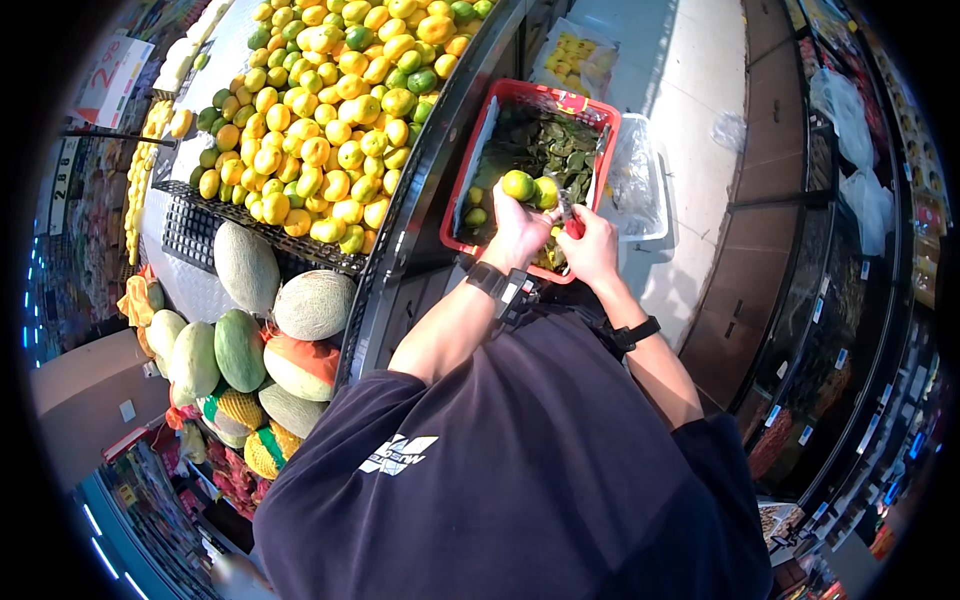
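My left hand is closed around a green-yellow mandarin, and a second mandarin sits right beside it at the fingers. Close by on the right, my right hand grips red-handled clippers, their metal blades pointing up beside the second fruit. Whether the blades touch a stem is too small to tell. Both hands are over the near part of a red crate. Dark green leaves fill much of it, with a few green mandarins at its left side.
A sloped display of yellow and green mandarins rises at the left, with melons below it. Behind the red crate lies a bag of yellow fruit. A white crate lined with plastic stands at its right. Dark cabinets line the right side.
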Available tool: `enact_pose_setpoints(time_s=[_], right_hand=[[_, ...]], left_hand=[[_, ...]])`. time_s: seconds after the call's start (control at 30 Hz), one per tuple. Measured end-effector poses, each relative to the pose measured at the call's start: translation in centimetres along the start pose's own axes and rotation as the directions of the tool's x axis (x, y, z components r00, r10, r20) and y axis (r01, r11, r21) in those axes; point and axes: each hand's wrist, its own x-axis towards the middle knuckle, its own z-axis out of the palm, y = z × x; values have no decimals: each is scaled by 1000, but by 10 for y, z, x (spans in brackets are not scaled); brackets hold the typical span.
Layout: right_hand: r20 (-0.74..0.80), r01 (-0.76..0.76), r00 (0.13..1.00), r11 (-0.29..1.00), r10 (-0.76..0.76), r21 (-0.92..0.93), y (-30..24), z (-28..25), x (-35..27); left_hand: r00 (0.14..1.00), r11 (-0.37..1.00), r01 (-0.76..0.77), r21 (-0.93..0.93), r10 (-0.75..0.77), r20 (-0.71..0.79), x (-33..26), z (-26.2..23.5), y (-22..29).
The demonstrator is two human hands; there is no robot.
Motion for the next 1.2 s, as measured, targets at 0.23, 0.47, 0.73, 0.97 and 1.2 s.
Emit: enact_pose_setpoints(time_s=[0.23, 0.47, 0.73, 0.97, 1.2], right_hand=[[44, -163, 987, 952, 157, 260, 67, -10, -3], [68, -399, 915, 866, 398, 302, 114, -27, -37], [75, -473, 880, 857, 468, 204, 120, -31, -48], [82, -504, 862, 832, 499, 233, 145, -35, -57], [131, -587, 809, 780, 572, 216, 157, -41, -67]], left_hand=[[994, 994, -64, -89, 56, -89, -1, -12, 42], [936, 936, -342, -79, 333, -110, -33, 12, 154], [732, 771, -637, 2, 605, -313, -65, 63, 364], [683, 686, -726, -55, 708, -182, -63, 45, 497], [751, 706, -659, 257, 632, 189, -55, 42, 374]])
